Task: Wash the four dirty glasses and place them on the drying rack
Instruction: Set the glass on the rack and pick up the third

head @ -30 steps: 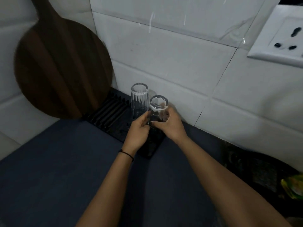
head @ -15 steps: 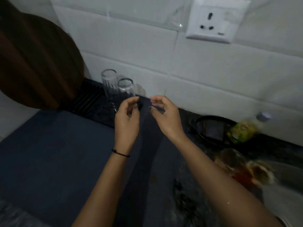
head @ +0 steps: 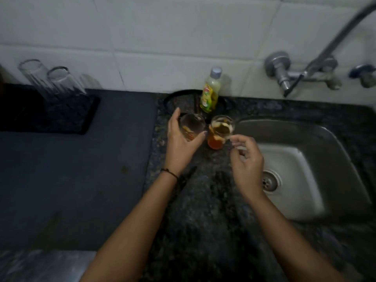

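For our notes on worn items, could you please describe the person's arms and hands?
The left forearm and right forearm are bare, with no sleeves in view. The left hand and right hand wear no gloves. A thin dark band circles the left wrist; the right wrist shows nothing worn. Any rings are too blurred to tell.

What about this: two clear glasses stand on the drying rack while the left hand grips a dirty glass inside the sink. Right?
Not inside the sink: the head view shows the left hand gripping the dirty glass on the counter, left of it. Two clear glasses do stand on the drying rack.
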